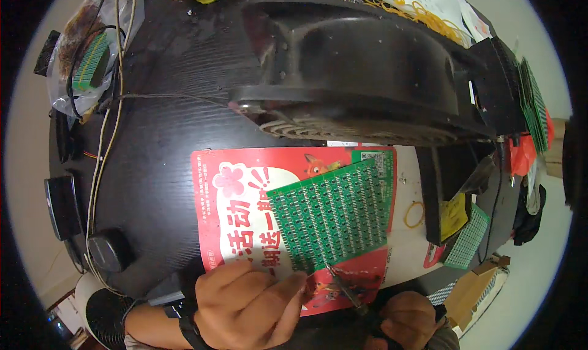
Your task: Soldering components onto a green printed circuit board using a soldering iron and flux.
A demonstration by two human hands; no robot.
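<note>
A green circuit board (331, 215), covered in rows of small parts, lies tilted on a red and white printed sheet (214, 166). My right hand (409, 318), at the lower edge, is closed round a soldering iron (348, 292). The iron's thin metal tip reaches the near edge of the board. Just left of that tip is my left hand (248, 301), thumb and forefinger pinched together close to the board's near edge. Whatever sits in that pinch is too small to make out.
A large black fan (367, 62) stands just beyond the board. Cables (104, 148) run down the left side. Another green board (467, 236) leans at the right by a black stand (433, 197). Bagged boards (92, 62) lie far left; rubber bands (429, 19) lie at the back.
</note>
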